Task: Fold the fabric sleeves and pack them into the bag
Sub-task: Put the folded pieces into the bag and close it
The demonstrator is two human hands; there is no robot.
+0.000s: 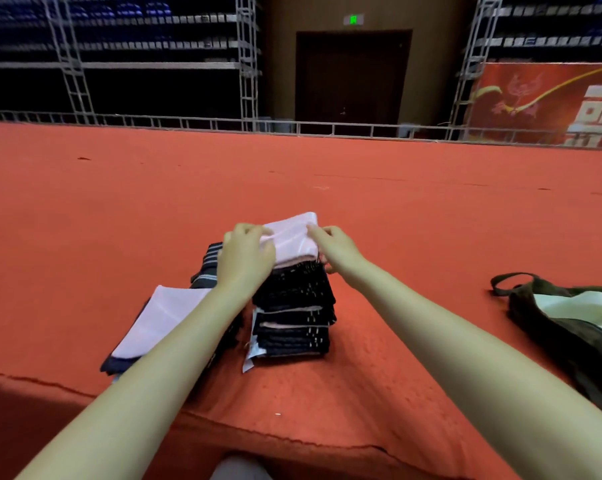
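Your left hand (pixel 245 252) and right hand (pixel 337 249) pinch the soft, light top sleeve (pixel 294 237); grip its side edges so the fold holds.

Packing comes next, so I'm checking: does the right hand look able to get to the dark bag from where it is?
Probably yes. The right hand pinches the pale sleeve atop the stack; the bag lies open on that side, with only bare red carpet between them.
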